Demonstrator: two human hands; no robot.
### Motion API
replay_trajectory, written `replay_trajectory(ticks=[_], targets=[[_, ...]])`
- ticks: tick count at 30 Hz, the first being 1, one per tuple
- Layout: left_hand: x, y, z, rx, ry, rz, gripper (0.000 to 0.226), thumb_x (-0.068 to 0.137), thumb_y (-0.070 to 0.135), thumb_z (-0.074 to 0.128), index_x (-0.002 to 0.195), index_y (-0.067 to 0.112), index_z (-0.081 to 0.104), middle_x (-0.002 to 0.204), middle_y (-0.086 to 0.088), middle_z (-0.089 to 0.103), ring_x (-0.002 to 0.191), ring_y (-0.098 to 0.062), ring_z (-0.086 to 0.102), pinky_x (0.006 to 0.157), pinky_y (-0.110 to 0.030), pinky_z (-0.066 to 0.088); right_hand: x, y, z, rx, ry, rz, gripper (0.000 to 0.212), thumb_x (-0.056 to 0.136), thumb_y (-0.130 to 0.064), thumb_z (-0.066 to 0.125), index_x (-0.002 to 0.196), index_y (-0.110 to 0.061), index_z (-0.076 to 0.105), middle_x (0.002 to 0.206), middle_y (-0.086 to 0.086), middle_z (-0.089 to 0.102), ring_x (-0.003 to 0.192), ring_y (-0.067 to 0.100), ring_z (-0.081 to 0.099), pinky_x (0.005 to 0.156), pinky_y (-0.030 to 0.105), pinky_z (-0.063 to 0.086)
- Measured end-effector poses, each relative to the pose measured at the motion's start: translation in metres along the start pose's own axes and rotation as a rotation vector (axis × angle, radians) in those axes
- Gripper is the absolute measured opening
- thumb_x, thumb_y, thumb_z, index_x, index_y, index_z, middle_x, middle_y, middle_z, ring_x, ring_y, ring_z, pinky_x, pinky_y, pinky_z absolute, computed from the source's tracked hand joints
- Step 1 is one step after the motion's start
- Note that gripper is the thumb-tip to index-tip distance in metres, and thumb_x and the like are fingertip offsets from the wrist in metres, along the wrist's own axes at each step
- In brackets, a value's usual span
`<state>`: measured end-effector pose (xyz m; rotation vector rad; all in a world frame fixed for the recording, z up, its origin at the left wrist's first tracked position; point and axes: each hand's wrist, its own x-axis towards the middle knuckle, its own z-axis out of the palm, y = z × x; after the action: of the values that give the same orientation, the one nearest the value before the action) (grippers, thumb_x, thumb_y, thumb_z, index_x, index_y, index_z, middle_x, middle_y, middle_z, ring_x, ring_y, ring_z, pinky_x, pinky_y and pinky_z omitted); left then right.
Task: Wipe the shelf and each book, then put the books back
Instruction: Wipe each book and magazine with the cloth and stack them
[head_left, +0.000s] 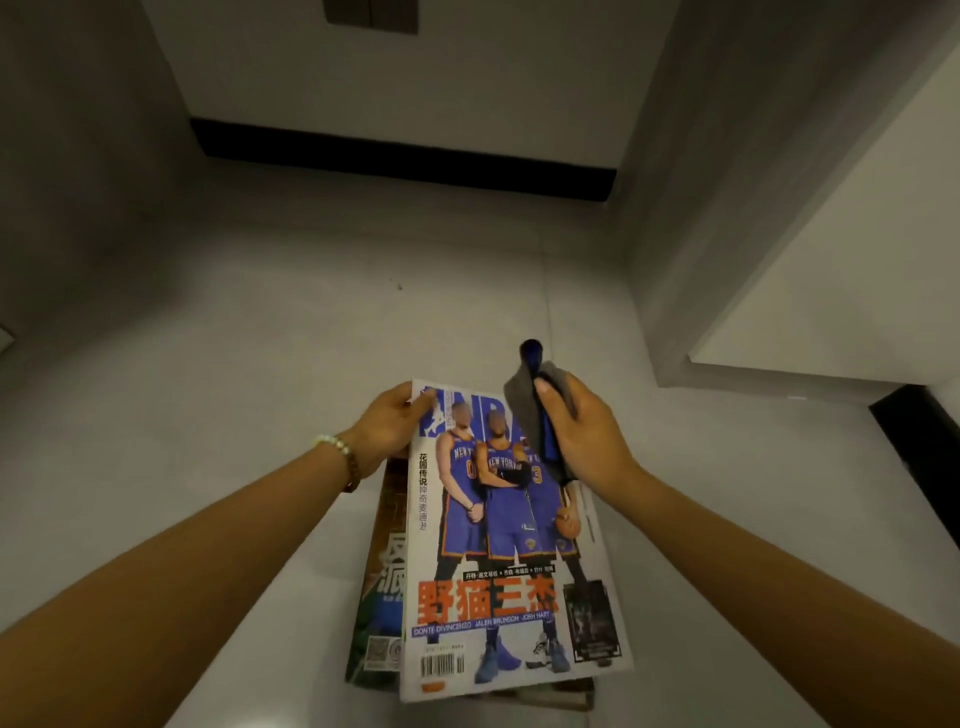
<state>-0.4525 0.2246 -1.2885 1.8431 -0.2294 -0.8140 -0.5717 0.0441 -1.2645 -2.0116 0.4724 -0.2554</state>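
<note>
- Glossy paper: the basketball magazine (511, 545) lies face up at lower centre of the frame.
- The left hand (387, 434) pinches its upper left corner.
- The right hand (587, 436) is clenched round a grey cloth (524, 405) and a blue object (531, 351), over the cover's upper right corner.
- A green-covered magazine (382, 587) shows beneath, at left.
- A pale grey surface (260, 364) lies all around.
</note>
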Motion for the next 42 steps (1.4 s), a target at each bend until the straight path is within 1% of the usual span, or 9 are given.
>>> replay_trajectory(ticks=[4, 7, 13, 17, 21, 30, 34, 39, 42], targets=[[0.008, -0.011, 0.001, -0.145, 0.186, 0.038, 0.046, 0.093, 0.018, 0.056, 0.136, 0.008, 0.042, 0.118, -0.014, 0.062, 0.093, -0.019, 0.063, 0.066, -0.019, 0.052, -0.002, 0.027, 0.013, -0.400, -0.216, -0.083, 0.063, 0.093, -0.054, 0.044, 0.149, -0.031, 0.023, 0.129, 0.002, 0.057, 0.111, 0.017, 0.059, 0.091, 0.035, 0.052], [0.006, -0.024, -0.001, 0.019, 0.232, 0.065, 0.053, 0.095, 0.021, 0.052, 0.143, 0.013, 0.033, 0.140, -0.007, 0.045, 0.120, -0.020, 0.049, 0.081, -0.021, 0.045, -0.007, 0.051, 0.035, -0.768, -0.461, -0.173, 0.100, 0.066, -0.091, 0.009, 0.151, -0.037, 0.003, 0.160, 0.004, 0.008, 0.146, 0.026, 0.009, 0.119, 0.047, 0.010], [-0.001, -0.061, 0.012, -0.052, 0.104, 0.020, 0.065, 0.097, 0.032, 0.046, 0.149, 0.030, 0.008, 0.117, -0.008, 0.062, 0.075, -0.011, 0.068, 0.062, -0.020, 0.056, 0.010, 0.058, 0.067, -0.837, -0.301, -0.127, 0.093, 0.061, -0.088, -0.013, 0.143, -0.044, -0.015, 0.159, -0.005, -0.017, 0.145, 0.029, -0.016, 0.114, 0.049, -0.011], [0.004, -0.075, 0.017, -0.111, 0.157, 0.073, 0.060, 0.097, 0.030, 0.044, 0.148, 0.033, 0.012, 0.120, -0.006, 0.060, 0.083, -0.018, 0.069, 0.063, -0.023, 0.057, 0.017, 0.062, 0.080, -0.893, -0.383, -0.324, 0.086, 0.072, -0.081, -0.017, 0.147, -0.041, -0.005, 0.159, -0.007, -0.010, 0.146, 0.024, -0.012, 0.113, 0.044, -0.018], [0.006, -0.078, 0.017, -0.139, 0.152, 0.068, 0.057, 0.097, 0.032, 0.045, 0.147, 0.031, 0.018, 0.106, -0.003, 0.067, 0.079, -0.015, 0.071, 0.065, -0.025, 0.058, 0.053, 0.061, 0.072, -0.903, -0.226, -0.013, 0.064, 0.093, -0.065, 0.010, 0.151, -0.038, 0.003, 0.161, -0.003, -0.005, 0.146, 0.027, -0.011, 0.115, 0.049, -0.009], [0.016, -0.063, -0.008, 0.015, -0.081, 0.161, 0.039, 0.102, 0.009, 0.027, 0.137, 0.024, 0.037, 0.112, 0.003, 0.060, 0.087, -0.005, 0.062, 0.073, -0.012, 0.049, 0.049, 0.057, 0.098, -0.863, -0.277, -0.251, 0.078, 0.080, -0.069, -0.011, 0.150, -0.040, 0.007, 0.160, -0.009, 0.000, 0.147, 0.019, -0.011, 0.112, 0.041, -0.018], [0.024, -0.050, -0.027, -0.090, -0.057, 0.027, 0.043, 0.103, 0.035, 0.017, 0.144, 0.035, 0.030, 0.149, 0.003, 0.032, 0.133, -0.023, 0.037, 0.111, -0.036, 0.027, 0.034, 0.048, 0.110, -0.839, -0.327, -0.384, 0.070, 0.086, -0.062, 0.001, 0.150, -0.037, 0.014, 0.160, -0.005, 0.003, 0.146, 0.021, -0.010, 0.116, 0.047, -0.013], [0.024, -0.045, -0.027, 0.081, -0.153, 0.057, 0.046, 0.101, 0.043, 0.009, 0.129, 0.033, 0.044, 0.123, 0.022, 0.049, 0.112, 0.010, 0.049, 0.088, 0.000, 0.034, 0.032, 0.061, 0.093, -0.825, -0.337, -0.463, 0.069, 0.090, -0.066, 0.005, 0.148, -0.036, 0.023, 0.159, -0.006, 0.012, 0.147, 0.020, 0.000, 0.114, 0.040, -0.015], [0.026, -0.060, -0.028, 0.202, -0.162, 0.100, 0.061, 0.086, 0.076, 0.020, 0.135, 0.044, 0.038, 0.140, 0.000, 0.046, 0.119, -0.009, 0.053, 0.099, -0.027, 0.047, 0.037, 0.066, 0.082, -0.922, -0.204, -0.209, 0.077, 0.081, -0.065, -0.003, 0.150, -0.036, 0.011, 0.161, -0.002, 0.003, 0.147, 0.025, -0.003, 0.115, 0.047, -0.009]])
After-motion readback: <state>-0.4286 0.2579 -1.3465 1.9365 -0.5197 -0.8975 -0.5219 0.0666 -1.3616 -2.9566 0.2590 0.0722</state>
